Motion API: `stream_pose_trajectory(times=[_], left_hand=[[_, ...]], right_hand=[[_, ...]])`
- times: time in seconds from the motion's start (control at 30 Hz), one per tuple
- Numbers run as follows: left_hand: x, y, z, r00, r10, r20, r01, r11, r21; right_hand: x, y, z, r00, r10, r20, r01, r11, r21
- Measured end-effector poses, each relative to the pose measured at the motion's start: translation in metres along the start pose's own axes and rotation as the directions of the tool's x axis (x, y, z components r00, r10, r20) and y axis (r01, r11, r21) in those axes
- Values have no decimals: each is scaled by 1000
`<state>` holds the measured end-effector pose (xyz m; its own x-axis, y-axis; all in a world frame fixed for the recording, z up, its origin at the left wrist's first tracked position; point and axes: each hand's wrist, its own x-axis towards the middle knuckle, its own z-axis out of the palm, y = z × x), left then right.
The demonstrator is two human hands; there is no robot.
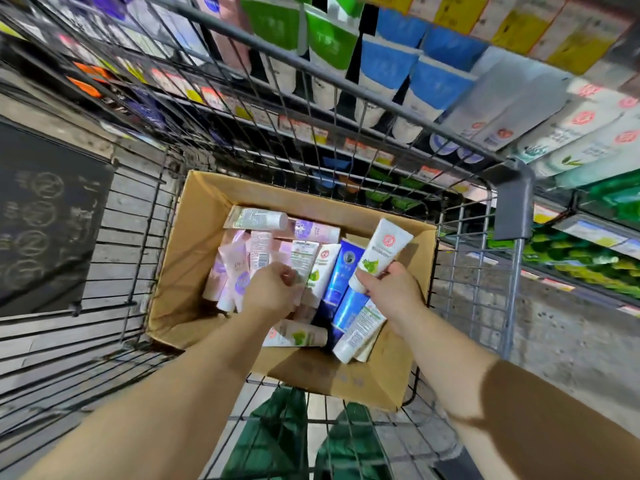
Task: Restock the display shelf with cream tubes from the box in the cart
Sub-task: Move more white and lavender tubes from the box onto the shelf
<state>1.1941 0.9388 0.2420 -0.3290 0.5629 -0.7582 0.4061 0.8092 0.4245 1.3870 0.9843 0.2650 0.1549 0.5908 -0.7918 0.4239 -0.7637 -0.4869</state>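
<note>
Both arms are reaching down into the cardboard box (pixel 194 237) sitting in the wire cart (pixel 460 244). The right hand (pixel 393 289) is gripping a white cream tube (pixel 382 252) with a green leaf print, holding it tilted up above the pile (cap end down in the fist). The left hand (pixel 273 289) is curling its fingers down among the loose tubes (pixel 263 251), though I can't tell if it's actually pinching one. The display shelf (pixel 433 81) is sitting just beyond the cart, lined with blue, green and white tubes.
</note>
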Motion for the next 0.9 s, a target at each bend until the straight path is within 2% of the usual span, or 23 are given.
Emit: stream_pose_trajectory(times=[0.1,0.17,0.27,0.47,0.53,0.6,0.67,0.8,0.9], left_hand=[[-6,6,10,997,50,-62,-29,953,303],[-9,12,15,996,26,-84,13,905,424],[-10,24,14,998,-33,-56,56,867,496],[-14,39,6,990,-27,137,-59,807,588],[-13,32,11,976,-84,200,-30,862,507],[-16,20,14,969,-135,207,61,943,326],[-21,9,11,963,-153,224,121,981,151],[-31,-5,-11,911,-57,408,166,958,-235],[-41,2,-28,882,20,472,144,940,-308]], right_hand=[[-1,3,2,999,-5,34,6,1000,-26],[-2,5,4,997,4,74,-1,999,-45],[-2,10,4,992,12,122,-7,999,-46],[-6,16,-1,991,14,135,-9,999,-33],[-8,18,-2,989,5,149,-2,1000,-17],[-9,18,-3,987,-1,159,1,1000,0],[-11,18,-4,986,-11,166,10,1000,7],[-20,13,-6,984,-13,178,15,1000,-11],[-32,4,-10,983,-17,183,25,999,-44]])
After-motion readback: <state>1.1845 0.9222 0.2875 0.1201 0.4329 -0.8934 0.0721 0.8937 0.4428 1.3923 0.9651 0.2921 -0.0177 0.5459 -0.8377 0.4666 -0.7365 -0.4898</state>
